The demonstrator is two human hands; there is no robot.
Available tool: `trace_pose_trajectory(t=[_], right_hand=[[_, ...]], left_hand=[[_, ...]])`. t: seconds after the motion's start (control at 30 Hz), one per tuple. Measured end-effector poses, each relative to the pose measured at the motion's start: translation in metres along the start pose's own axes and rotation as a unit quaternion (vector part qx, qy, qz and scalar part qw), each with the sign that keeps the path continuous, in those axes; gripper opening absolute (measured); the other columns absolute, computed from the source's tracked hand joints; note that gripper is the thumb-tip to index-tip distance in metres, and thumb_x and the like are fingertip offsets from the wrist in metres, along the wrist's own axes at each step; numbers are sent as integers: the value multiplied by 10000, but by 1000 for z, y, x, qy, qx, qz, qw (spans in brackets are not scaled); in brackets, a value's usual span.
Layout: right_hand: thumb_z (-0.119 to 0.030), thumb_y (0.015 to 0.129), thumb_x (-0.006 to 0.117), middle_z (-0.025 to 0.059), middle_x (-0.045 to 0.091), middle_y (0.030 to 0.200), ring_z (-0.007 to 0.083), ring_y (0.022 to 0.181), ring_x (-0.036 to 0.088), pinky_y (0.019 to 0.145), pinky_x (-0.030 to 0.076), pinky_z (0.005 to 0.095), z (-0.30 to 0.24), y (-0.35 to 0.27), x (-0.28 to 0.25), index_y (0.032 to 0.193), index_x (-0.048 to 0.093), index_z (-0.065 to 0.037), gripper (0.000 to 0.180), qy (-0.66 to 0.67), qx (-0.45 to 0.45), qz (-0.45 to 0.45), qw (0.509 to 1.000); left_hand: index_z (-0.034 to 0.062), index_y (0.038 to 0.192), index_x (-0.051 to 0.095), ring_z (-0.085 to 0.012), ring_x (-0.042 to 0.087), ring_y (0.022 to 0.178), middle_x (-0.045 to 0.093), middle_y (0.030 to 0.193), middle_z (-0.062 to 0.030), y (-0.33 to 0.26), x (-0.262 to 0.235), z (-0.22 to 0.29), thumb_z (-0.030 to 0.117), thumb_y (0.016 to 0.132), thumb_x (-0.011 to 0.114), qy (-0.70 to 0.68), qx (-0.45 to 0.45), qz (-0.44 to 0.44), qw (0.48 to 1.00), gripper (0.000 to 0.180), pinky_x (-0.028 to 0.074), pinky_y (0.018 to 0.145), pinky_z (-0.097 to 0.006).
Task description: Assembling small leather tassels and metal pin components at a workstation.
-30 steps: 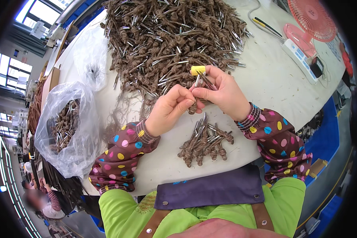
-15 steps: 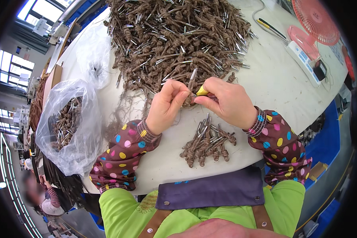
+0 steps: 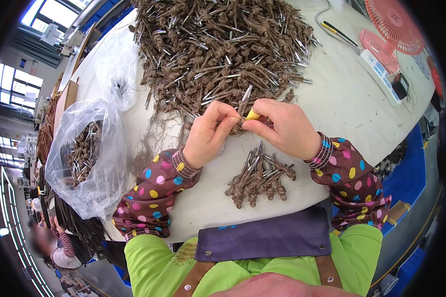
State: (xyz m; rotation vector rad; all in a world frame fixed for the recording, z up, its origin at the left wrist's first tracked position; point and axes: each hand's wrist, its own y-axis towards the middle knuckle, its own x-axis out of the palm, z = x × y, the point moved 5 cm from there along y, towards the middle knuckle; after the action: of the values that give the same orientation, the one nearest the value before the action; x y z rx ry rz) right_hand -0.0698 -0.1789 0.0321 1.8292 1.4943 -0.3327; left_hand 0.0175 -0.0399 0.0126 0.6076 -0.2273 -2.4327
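Pinching one knotted brown cord piece with a metal tip (image 3: 243, 101) between them, both hands meet at the middle of the white table (image 3: 342, 109). The left hand (image 3: 210, 133) has thumb and forefinger closed on the cord's lower part; the right hand (image 3: 280, 128) is curled shut around a small yellow tool (image 3: 252, 115), whose end touches the cord, with the metal tip pointing toward 12 o'clock. Holding the piece above the tabletop keeps it separate from the stock. At 12 o'clock from the hands lies the large heap of similar cords (image 3: 218, 44), within easy reach; at 6 o'clock, just beside the table edge, a small cluster of cords (image 3: 257, 175) lies roughly side by side, apparently set apart from the heap. At 9 o'clock a clear plastic bag (image 3: 84, 158) holds more such pieces, with a second, nearly empty bag (image 3: 116, 69) at 10 o'clock. At 2 o'clock stand a pink desk fan (image 3: 394, 24) and a white device (image 3: 381, 72). Spotted sleeve covers (image 3: 153, 195) protect both forearms.
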Motion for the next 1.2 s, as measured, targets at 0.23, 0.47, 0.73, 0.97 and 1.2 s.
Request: trace_pose_trajectory(t=[0.23, 0.47, 0.73, 0.97, 1.2], right_hand=[[-259, 835, 664, 76, 530, 670, 211, 563, 514, 527, 407, 298, 0, 1, 2, 791, 548, -40, 252, -5, -2, -6, 1000], [-283, 799, 698, 67, 609, 790, 193, 691, 612, 626, 486, 279, -2, 6, -25, 928, 596, -43, 291, 71, 9, 112, 991], [-135, 795, 714, -17, 566, 765, 22, 617, 401, 539, 354, 186, 21, 6, -1, 941, 614, -5, 219, 153, 109, -29, 982], [-287, 788, 710, 67, 601, 838, 166, 627, 571, 563, 455, 279, 22, 5, -14, 975, 593, -38, 332, 78, 84, 69, 991], [-345, 747, 716, 38, 544, 916, 195, 634, 572, 545, 456, 284, 1, 4, -19, 940, 565, -66, 372, -166, -119, 39, 978]], left_hand=[[32, 985, 520, -72, 530, 718, 582, 804, -23, -1, 0, -8, 72, 923, 545, -38, -3, 5, 999, 78, 440, 653, -223], [44, 1020, 446, -70, 545, 749, 563, 833, -23, 4, 6, -5, 122, 978, 440, -136, -41, -42, 989, 89, 428, 695, -206], [32, 1116, 432, -103, 584, 853, 563, 963, -45, 5, 0, -18, 155, 987, 425, -292, -136, -70, 944, 179, 444, 788, -224], [-10, 1215, 453, -102, 560, 990, 578, 1078, -62, 9, 1, -9, 54, 911, 562, -233, -127, -47, 963, 330, 447, 883, -235], [-19, 1175, 514, -70, 562, 917, 601, 1013, -36, 8, -4, -12, 56, 906, 570, -153, -136, -40, 978, 284, 467, 807, -210]])
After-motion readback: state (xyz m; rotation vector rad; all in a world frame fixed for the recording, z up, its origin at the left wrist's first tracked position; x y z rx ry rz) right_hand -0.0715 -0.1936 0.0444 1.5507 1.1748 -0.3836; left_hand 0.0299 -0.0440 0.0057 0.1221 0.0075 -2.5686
